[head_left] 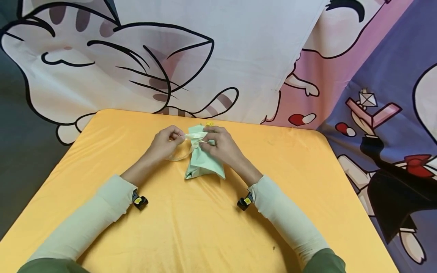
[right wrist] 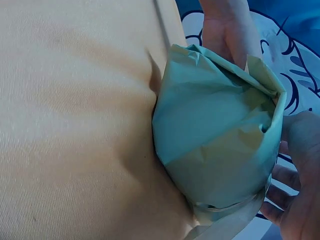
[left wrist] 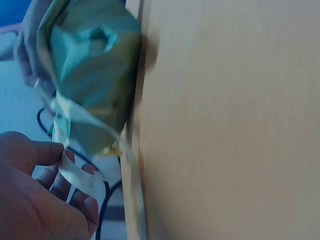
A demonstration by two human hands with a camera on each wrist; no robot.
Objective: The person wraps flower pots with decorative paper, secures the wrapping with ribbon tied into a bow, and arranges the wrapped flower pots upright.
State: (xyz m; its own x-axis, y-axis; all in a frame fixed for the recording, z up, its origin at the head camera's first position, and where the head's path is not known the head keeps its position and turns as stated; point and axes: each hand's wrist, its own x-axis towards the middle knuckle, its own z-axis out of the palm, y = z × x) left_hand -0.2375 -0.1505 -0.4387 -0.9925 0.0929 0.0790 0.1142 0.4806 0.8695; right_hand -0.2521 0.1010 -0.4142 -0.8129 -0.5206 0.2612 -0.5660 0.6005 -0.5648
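A pale green paper bundle (head_left: pixel 205 163) lies on the table, its lower end flared and folded. Round its narrowed middle runs a cream ribbon (head_left: pixel 195 135). My left hand (head_left: pixel 168 140), left of the bundle, pinches a length of ribbon between thumb and fingers; a loose loop hangs below it. On the right side, my right hand (head_left: pixel 222 144) has thumb and fingers at the tied part, pinching the ribbon there. In the right wrist view, the bundle (right wrist: pixel 215 130) hides part of the right hand (right wrist: pixel 300 180). A small yellow piece (head_left: pixel 209 124) sticks out at the far end.
The yellow cloth-covered table (head_left: pixel 191 227) spreads round the hands, its back edge just past the bundle. Printed cartoon hangings (head_left: pixel 259 57) stand behind and to the right. Each wrist wears a small black camera (head_left: pixel 140 201). Dark cord-like lines (left wrist: pixel 105 200) show below the left hand in its wrist view.
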